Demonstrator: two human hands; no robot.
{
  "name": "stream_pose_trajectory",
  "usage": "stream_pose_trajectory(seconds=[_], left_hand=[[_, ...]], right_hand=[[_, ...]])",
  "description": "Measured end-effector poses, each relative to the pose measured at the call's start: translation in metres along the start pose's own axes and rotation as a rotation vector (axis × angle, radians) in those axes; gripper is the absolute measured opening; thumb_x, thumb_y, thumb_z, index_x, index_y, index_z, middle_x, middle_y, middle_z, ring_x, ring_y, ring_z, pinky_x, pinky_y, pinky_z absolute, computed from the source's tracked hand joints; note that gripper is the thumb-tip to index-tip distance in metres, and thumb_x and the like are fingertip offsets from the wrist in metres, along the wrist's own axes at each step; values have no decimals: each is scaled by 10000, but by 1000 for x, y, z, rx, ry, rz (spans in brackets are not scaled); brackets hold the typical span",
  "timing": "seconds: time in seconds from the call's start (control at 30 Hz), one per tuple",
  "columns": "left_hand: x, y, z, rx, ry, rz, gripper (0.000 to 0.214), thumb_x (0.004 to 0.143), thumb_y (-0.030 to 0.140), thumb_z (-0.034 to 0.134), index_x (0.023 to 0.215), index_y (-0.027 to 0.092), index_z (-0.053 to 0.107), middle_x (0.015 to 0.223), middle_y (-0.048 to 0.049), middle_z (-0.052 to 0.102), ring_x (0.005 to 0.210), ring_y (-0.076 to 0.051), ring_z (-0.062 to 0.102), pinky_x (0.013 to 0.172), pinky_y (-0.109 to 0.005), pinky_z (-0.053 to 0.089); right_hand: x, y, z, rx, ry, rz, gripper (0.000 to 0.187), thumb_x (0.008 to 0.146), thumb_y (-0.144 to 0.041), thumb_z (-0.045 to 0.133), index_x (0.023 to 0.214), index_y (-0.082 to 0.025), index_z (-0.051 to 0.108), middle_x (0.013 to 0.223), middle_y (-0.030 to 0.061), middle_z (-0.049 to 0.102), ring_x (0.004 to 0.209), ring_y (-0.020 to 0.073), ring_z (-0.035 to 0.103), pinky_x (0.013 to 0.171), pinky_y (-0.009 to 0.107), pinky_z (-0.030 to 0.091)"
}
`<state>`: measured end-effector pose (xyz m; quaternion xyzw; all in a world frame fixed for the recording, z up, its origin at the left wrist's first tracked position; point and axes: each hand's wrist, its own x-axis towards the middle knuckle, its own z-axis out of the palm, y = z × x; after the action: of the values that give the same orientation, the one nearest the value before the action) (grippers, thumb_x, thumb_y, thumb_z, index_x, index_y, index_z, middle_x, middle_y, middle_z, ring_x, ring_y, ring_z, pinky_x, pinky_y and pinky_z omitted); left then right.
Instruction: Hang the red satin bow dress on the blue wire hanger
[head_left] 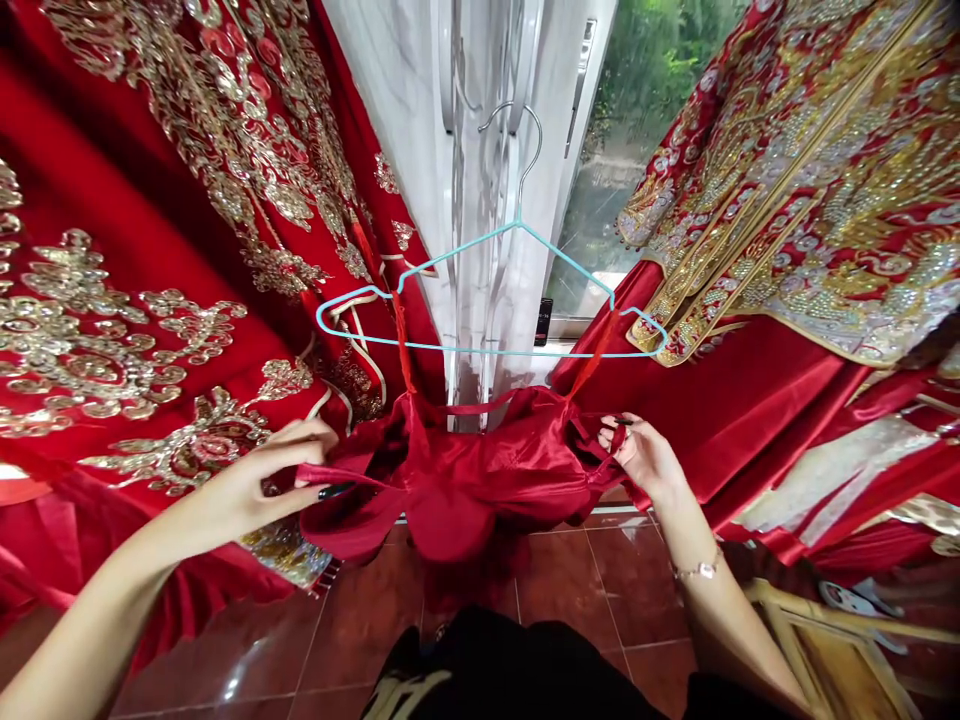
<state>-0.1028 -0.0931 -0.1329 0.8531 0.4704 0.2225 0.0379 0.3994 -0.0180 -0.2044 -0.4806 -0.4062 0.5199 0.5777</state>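
A plain red satin garment hangs by two thin straps from a light blue wire hanger with a metal hook. My left hand is closed on the garment's left edge, pinching the satin. At the right edge, my right hand is closed on a strap and a fold of the fabric. A thin bracelet circles my right wrist.
Red garments with gold and silver embroidery hang at the left and at the right. Behind the hanger are white curtains and a window. Red floor tiles lie below, with a wooden frame at the lower right.
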Motion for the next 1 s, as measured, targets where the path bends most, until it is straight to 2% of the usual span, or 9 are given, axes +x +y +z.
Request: stream_pose_trajectory(seconds=[0.1, 0.17, 0.3, 0.37, 0.5, 0.57, 0.67, 0.8, 1.0], left_hand=[[1, 14, 10, 94, 383, -156, 222, 922, 354, 507, 772, 227, 610, 1015, -87, 592, 974, -266, 595, 879, -410, 496], [-1, 27, 22, 99, 564, -329, 190, 902, 373, 525, 815, 239, 627, 925, -72, 566, 889, -273, 590, 828, -434, 493], [-8, 42, 45, -311, 610, -664, 139, 859, 381, 581, 932, 302, 670, 701, 5, 617, 639, -237, 621, 605, -374, 507], [-7, 44, 53, -577, 692, -736, 163, 826, 346, 647, 984, 338, 689, 598, 46, 614, 525, -218, 611, 526, -351, 509], [8, 48, 56, -845, 925, -706, 189, 732, 229, 753, 902, 311, 735, 654, 46, 717, 617, -256, 724, 657, -427, 638], [21, 46, 52, -867, 1036, -665, 166, 692, 205, 782, 840, 267, 742, 743, 16, 760, 721, -286, 760, 716, -473, 667], [43, 35, 38, -808, 1196, -516, 184, 673, 255, 816, 832, 211, 734, 853, -30, 783, 822, -293, 774, 773, -502, 677], [77, 3, 7, -669, 1214, -367, 457, 568, 335, 888, 942, 163, 690, 937, -58, 777, 814, -250, 775, 743, -428, 682], [128, -34, -27, -596, 1149, -171, 732, 483, 358, 950, 1079, 167, 572, 1306, -92, 626, 756, -122, 751, 542, -152, 583]], right_hand=[[-27, 13, 5, 227, 32, -8, 424, 626, -317, 774, 1003, -282, 583, 909, 10, 783, 684, 163, 726, 696, 328, 610], [-40, 24, 4, 209, 78, -32, 464, 643, -303, 824, 1047, -283, 597, 923, 7, 784, 650, 127, 700, 642, 262, 588], [-52, 37, -6, 112, 227, -94, 469, 614, -245, 889, 1021, -252, 657, 881, -2, 776, 694, 111, 706, 627, 195, 567], [-54, 38, -8, 179, 239, -85, 418, 619, -252, 886, 987, -251, 688, 879, -7, 769, 727, 116, 717, 667, 206, 584], [-61, 30, 9, 403, 136, -109, 299, 734, -336, 770, 1020, -274, 707, 1068, 37, 763, 998, 182, 732, 934, 352, 596], [-62, 21, 24, 414, 126, -263, 431, 764, -283, 716, 1189, -314, 654, 1303, 44, 689, 1253, 207, 636, 1114, 442, 486], [-52, 1, 40, 284, 250, -628, 761, 734, -182, 722, 1403, -420, 449, 1550, 0, 489, 1474, 204, 416, 1235, 545, 289], [-18, -41, 32, 15, 331, -886, 870, 738, -216, 786, 1450, -470, 356, 1646, -28, 311, 1439, 237, 468, 1215, 531, 348], [17, -107, 17, -124, 131, -858, 1179, 538, -279, 945, 1524, -431, 316, 1717, 37, 66, 1123, 264, 710, 981, 418, 602]])
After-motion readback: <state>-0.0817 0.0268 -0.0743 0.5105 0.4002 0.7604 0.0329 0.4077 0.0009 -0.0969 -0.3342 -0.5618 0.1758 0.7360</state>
